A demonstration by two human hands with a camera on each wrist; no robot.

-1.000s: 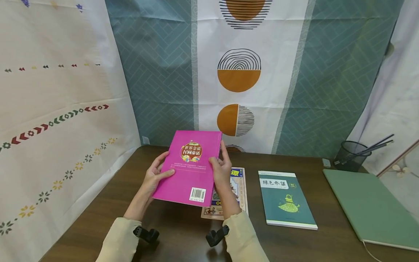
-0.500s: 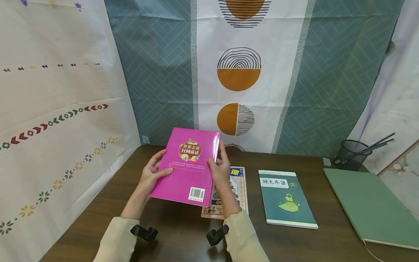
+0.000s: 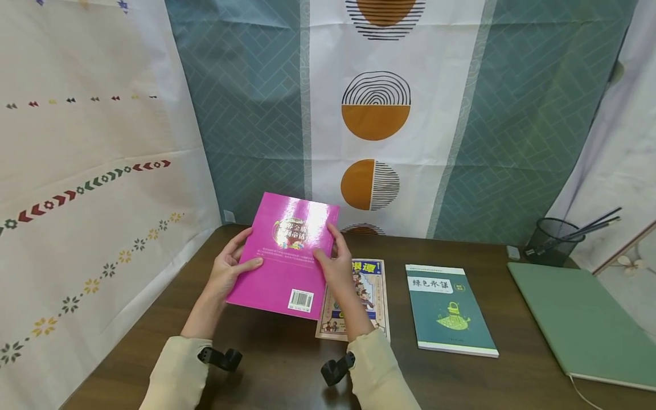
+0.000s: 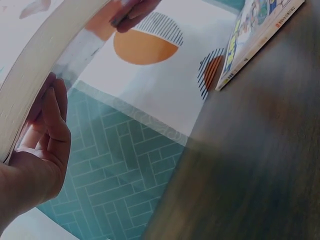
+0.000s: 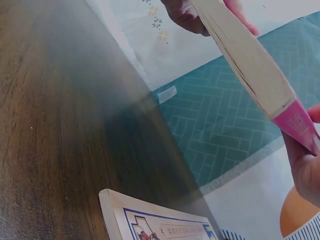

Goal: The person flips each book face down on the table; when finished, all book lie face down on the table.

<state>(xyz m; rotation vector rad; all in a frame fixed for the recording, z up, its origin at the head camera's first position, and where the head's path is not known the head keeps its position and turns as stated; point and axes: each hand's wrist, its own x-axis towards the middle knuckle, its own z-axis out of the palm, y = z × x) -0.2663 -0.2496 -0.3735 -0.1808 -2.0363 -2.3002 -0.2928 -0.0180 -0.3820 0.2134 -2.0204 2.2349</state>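
A thick pink book [image 3: 279, 279] is held up above the table, its back cover with a barcode facing the head camera. My left hand [image 3: 225, 267] grips its left edge, thumb on the cover and fingers behind. On the spine side my right hand [image 3: 335, 266] pinches the book, thumb on the cover. In the left wrist view the page block [image 4: 35, 65] curves past the left hand [image 4: 42, 150]. The right wrist view shows the bottom page edges [image 5: 250, 65] and the pink spine [image 5: 297, 122]. Under the right forearm lies a comic-style book [image 3: 379, 296], partly covered.
To the right lies a teal book [image 3: 441, 319] with a white title label. Farther right are a green folder-like board [image 3: 579, 324] and a black mesh pen cup [image 3: 550, 250] holding several pens. A patterned curtain [image 3: 256, 114] hangs behind the wooden table [image 3: 277, 370].
Both hands have shifted the pink book left and slightly up. It tilts more now, with glare on its upper cover, and more of the comic-style book shows.
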